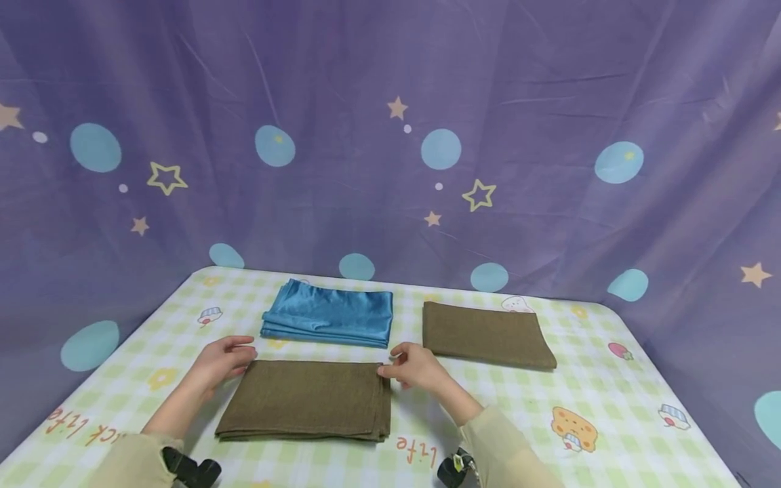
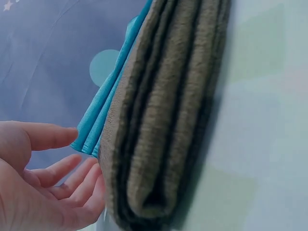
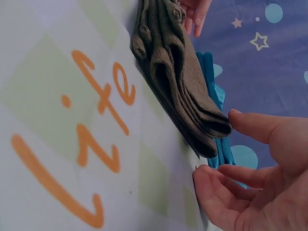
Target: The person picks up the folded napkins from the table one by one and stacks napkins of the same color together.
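A folded brown cloth (image 1: pixel 311 398) lies near the front of the table, its stacked layers showing in both wrist views. My left hand (image 1: pixel 224 360) is beside its far left corner, fingers loosely bent; in the left wrist view the fingertips (image 2: pixel 94 166) come right up to the folded side, with the thumb apart. At the far right corner is my right hand (image 1: pixel 416 367). Its thumb (image 3: pixel 255 126) reaches the edge of the cloth, while its bent fingers (image 3: pixel 216 192) sit below with a gap between. Neither hand grips the cloth.
A folded shiny blue cloth (image 1: pixel 332 313) lies just behind the brown one. Farther right lies a second folded brown cloth (image 1: pixel 485 333). The table has a green-and-white checked cover (image 1: pixel 500 420), and a purple curtain (image 1: pixel 366 203) with stars hangs behind it.
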`<action>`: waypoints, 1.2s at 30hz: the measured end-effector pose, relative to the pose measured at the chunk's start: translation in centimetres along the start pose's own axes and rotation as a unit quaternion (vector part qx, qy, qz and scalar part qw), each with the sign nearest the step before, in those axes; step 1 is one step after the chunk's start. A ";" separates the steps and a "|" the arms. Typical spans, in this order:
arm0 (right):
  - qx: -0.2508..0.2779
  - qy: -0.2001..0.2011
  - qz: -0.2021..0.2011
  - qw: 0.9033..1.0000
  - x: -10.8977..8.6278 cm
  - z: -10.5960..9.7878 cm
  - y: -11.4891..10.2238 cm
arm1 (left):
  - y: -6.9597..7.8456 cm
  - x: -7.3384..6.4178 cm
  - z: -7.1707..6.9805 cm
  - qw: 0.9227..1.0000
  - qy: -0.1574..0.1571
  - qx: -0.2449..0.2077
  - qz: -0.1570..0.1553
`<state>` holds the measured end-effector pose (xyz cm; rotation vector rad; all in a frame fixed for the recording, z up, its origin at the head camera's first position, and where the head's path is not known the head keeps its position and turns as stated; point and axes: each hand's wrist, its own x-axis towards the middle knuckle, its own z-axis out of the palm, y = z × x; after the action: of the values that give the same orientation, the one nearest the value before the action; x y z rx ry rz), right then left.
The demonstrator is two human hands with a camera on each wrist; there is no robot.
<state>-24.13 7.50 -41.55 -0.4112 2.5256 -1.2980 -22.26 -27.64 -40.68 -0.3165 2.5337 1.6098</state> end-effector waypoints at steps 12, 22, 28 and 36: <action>-0.054 -0.003 0.007 0.999 -1.1 1.3 -1.0 | -0.2 -2.1 -0.4 0.998 -0.041 0.035 -0.011; -0.080 0.020 0.030 0.996 -1.9 1.6 -1.7 | 0.3 -2.8 -0.7 0.994 -0.077 0.072 -0.034; -0.068 0.034 0.034 0.997 -2.0 1.9 -1.7 | 0.4 -2.8 -0.7 0.992 -0.085 0.086 -0.037; 0.016 0.062 0.037 0.997 -2.0 2.3 -1.5 | 0.4 -2.4 -0.7 0.991 -0.092 0.092 -0.031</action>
<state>-21.23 5.71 -41.43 -0.2358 2.5909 -1.3732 -19.98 -27.82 -39.55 -0.2136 2.4809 1.3067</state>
